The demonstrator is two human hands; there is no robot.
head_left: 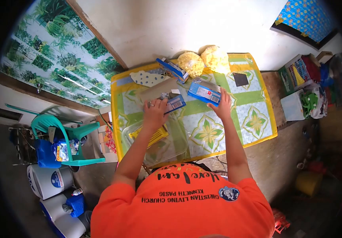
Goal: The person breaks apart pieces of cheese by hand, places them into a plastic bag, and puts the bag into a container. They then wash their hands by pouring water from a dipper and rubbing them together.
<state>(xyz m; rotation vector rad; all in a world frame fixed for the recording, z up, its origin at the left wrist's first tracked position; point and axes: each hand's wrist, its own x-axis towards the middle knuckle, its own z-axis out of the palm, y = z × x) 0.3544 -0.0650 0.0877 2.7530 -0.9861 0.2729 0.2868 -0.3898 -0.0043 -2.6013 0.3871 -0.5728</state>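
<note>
My left hand curls over the left end of a small blue box with a white printed label. At the right end of a second blue box, my right hand has its thumb and fingers closed around the edge. Under my left forearm is a clear plastic container, with a yellow pack inside. A greyish clear lid or tray lies behind my left hand, partly covered by it. Farther back, another blue box lies at a slant.
A patterned cloth covers the table. Two round yellow bundles stand by the wall near a dotted bag. A dark square lies right. A green chair and white buckets are left; bags sit right.
</note>
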